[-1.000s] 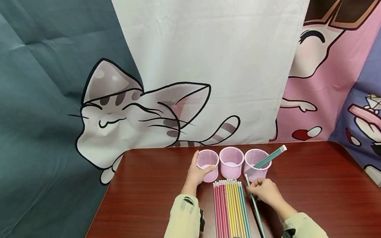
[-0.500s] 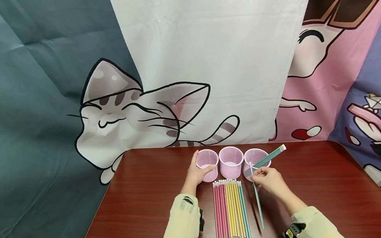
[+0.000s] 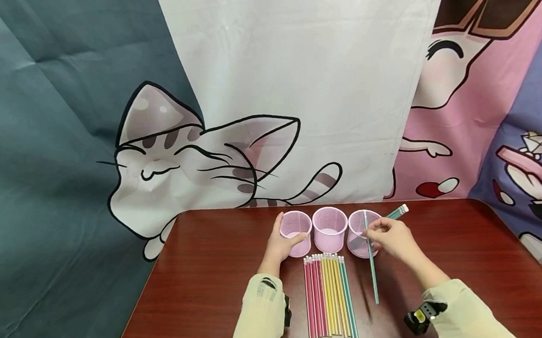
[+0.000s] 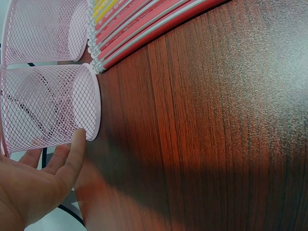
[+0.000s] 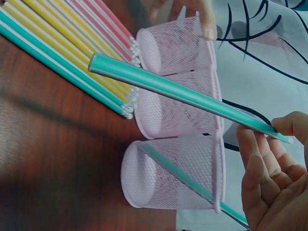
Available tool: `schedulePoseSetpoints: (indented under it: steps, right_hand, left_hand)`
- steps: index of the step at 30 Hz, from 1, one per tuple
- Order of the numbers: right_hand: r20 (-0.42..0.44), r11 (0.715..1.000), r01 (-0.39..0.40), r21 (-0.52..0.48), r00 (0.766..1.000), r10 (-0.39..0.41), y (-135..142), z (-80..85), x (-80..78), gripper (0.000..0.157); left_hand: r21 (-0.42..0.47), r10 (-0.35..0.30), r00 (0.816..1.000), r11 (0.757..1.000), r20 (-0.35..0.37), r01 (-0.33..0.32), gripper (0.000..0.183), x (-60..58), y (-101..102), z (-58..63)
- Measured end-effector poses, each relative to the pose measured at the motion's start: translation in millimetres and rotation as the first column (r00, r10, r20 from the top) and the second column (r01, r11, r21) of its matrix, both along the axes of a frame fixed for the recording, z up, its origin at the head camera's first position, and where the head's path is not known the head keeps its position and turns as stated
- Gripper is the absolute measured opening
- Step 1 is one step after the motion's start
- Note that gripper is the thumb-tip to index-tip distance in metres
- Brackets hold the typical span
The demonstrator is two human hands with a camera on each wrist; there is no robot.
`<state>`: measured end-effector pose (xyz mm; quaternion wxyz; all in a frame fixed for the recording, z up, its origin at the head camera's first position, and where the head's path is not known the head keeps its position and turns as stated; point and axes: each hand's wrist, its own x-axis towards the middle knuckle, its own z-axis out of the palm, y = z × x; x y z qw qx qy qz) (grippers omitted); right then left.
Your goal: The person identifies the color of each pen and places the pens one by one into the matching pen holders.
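My left hand (image 3: 278,247) grips the left pink mesh pencil cup (image 3: 299,248), thumb across its near side and fingers along its outer side. My right hand (image 3: 395,237) pinches a green pencil (image 3: 373,276) near its eraser end, between thumb and fingers. The pencil is raised off the table, its eraser end overlapping the right pink mesh cup (image 3: 356,247) in the head view. In that cup lean green pencils (image 5: 180,178), their eraser ends past the rim. The middle cup (image 3: 331,242) stands between the other two.
In front of the cups lies a row of red pencils (image 3: 315,301), yellow pencils (image 3: 334,299) and two green pencils (image 3: 349,303), eraser ends toward the cups. The brown table (image 3: 205,295) ends at a printed cloth backdrop (image 3: 340,75) just behind the cups.
My right hand has lifted the green pencil off the table and moved it forward and slightly right, up to the right cup. The left hand stays on the left cup.
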<state>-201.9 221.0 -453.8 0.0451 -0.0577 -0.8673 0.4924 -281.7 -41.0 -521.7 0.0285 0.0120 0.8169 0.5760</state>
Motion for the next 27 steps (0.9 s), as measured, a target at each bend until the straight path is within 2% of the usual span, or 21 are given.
schedulePoseSetpoints:
  steps: [14,27]
  right_hand:
    - [-0.021,0.999,0.033,-0.005,0.999,-0.033,11.4,20.4,-6.0,0.024]
    - [-0.073,0.993,0.089,-0.075,0.993,-0.094,20.6,39.8,-6.0,0.032]
  left_hand:
    - [-0.009,0.001,1.0,1.0,-0.001,-0.001,0.094,-1.8,-0.7,-4.1]
    - [-0.012,0.006,1.0,1.0,0.0,-0.006,0.093,-0.8,-0.4,-3.5]
